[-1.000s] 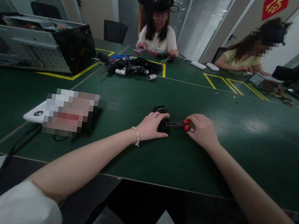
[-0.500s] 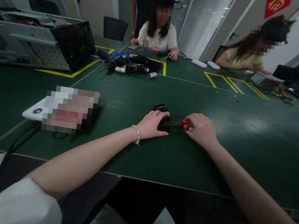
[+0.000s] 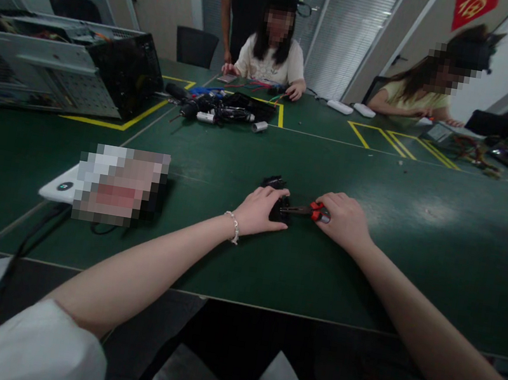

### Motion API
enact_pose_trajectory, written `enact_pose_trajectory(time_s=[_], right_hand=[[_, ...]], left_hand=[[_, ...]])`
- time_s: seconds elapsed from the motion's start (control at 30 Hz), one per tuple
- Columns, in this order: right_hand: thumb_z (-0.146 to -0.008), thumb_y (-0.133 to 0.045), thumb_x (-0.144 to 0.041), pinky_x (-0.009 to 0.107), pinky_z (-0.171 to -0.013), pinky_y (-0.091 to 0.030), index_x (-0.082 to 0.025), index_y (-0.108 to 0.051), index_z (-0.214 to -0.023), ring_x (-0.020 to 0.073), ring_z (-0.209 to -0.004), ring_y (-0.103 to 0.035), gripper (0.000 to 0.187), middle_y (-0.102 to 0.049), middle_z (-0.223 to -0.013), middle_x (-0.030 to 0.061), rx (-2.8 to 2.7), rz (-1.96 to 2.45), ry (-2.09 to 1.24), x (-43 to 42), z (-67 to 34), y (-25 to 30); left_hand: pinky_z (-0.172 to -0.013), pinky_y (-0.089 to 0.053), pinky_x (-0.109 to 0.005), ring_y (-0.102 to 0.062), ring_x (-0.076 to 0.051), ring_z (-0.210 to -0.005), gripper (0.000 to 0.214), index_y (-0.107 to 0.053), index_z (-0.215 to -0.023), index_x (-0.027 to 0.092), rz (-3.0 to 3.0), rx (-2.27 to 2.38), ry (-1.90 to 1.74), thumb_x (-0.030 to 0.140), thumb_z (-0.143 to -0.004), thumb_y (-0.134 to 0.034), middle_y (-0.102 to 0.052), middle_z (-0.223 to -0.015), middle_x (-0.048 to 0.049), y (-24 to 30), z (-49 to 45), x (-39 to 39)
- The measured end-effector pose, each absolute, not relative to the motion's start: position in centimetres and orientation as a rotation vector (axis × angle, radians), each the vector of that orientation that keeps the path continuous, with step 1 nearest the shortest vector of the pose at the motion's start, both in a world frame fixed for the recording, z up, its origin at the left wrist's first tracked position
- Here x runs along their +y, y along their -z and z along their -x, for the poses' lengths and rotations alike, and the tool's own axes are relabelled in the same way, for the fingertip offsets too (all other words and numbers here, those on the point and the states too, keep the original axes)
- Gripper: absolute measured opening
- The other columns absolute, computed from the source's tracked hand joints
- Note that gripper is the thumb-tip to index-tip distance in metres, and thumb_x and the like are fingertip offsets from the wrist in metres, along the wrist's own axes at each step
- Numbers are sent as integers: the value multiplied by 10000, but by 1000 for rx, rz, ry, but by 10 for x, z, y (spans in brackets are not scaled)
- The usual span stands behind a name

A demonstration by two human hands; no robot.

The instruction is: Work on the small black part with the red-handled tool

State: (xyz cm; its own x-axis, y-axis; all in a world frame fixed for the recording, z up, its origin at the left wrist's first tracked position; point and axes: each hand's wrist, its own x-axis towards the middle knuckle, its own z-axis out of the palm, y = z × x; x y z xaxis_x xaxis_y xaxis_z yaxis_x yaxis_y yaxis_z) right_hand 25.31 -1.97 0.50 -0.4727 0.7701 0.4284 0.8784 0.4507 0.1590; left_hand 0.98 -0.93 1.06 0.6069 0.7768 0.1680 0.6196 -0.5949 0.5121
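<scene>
My left hand, a bead bracelet on its wrist, is closed over a small black part that rests on the green table. My right hand grips the red handles of a pair of pliers. The pliers' dark jaws point left and reach the black part. A second small black piece lies just beyond my left hand.
A white device with a black cable lies at the left. An open computer case stands far left. A pile of black tools and cables lies mid-table. Two people sit at the far side, a third stands behind.
Both hands stay on the black part and the pliers. The view has shifted slightly; the person standing at the back has moved left.
</scene>
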Motion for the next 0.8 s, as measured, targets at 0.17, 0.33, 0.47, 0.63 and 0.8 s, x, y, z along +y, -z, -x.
enact_pose_trajectory(time_s=[0.17, 0.33, 0.47, 0.63, 0.8], right_hand=[[-728, -539, -221, 339, -674, -366, -174, -610, -884, 239, -836, -536, 178, -650, -898, 92, -2419, 1415, 526, -20, -253, -4], [-741, -534, -223, 342, -665, -369, -180, -610, -874, 236, -815, -539, 159, -646, -869, 90, -2428, 1419, 527, -20, -252, -5], [-751, -530, -227, 350, -673, -386, -179, -616, -920, 240, -819, -541, 195, -643, -888, 94, -2447, 1409, 511, -22, -251, -8], [-734, -530, -192, 344, -660, -400, -169, -628, -912, 238, -798, -531, 205, -638, -880, 104, -2467, 1388, 490, -21, -250, -7], [-737, -529, -193, 340, -669, -400, -159, -628, -892, 234, -782, -525, 187, -639, -875, 103, -2477, 1402, 508, -20, -250, -6]], left_hand=[[-992, -383, -454, -447, -303, -1196, 697, -405, -1305, 187, -2441, 1124, -526, 398, -712, -703, -482, -1307, -114, -10, -10, -9], [-994, -380, -459, -443, -306, -1198, 699, -402, -1309, 188, -2437, 1112, -523, 400, -712, -698, -478, -1313, -116, -10, -10, -9], [-991, -377, -471, -436, -312, -1203, 686, -403, -1302, 207, -2417, 1105, -527, 398, -710, -692, -472, -1323, -107, -11, -10, -9], [-989, -378, -475, -437, -311, -1204, 702, -394, -1314, 202, -2415, 1112, -511, 403, -710, -690, -472, -1323, -112, -12, -10, -9], [-998, -376, -469, -429, -308, -1219, 723, -388, -1332, 196, -2423, 1117, -497, 406, -713, -696, -469, -1330, -116, -13, -9, -10]])
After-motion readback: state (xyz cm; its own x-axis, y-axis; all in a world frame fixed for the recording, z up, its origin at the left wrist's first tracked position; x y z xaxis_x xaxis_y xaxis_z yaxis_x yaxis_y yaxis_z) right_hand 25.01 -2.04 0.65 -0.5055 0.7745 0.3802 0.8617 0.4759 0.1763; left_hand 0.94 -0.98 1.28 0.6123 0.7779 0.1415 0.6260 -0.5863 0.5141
